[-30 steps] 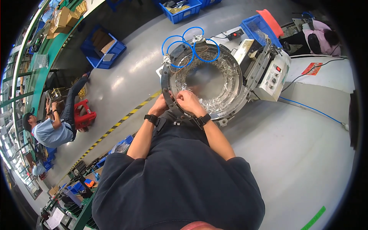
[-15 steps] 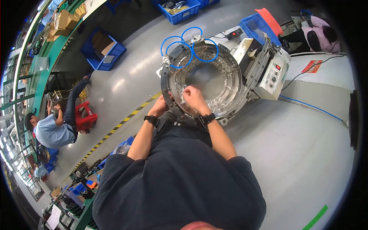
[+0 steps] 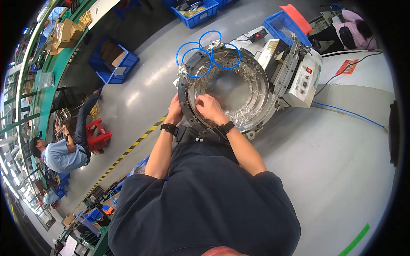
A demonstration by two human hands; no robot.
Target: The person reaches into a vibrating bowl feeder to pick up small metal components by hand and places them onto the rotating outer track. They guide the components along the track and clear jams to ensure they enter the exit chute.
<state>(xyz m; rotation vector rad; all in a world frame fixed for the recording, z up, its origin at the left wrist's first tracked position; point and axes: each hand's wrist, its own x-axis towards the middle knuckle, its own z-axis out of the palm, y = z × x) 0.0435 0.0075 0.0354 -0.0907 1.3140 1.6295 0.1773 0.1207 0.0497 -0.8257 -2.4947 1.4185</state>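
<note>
Both hands shifted along the vibratory bowl feeder [image 3: 256, 91]: left hand [image 3: 174, 112] clasps its rim; right hand [image 3: 208, 107] curls inside, grip contents unclear.

Red-orange rectangular label [image 3: 347, 67] flat on grey floor at upper right; brown cardboard boxes [image 3: 64, 32] stacked on green shelving, upper left.

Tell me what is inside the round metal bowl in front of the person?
Inside the bowl, many small shiny metal parts lie along the spiral track. The centre looks bare. The right hand reaches in over the near rim and hides the parts under it.
</note>
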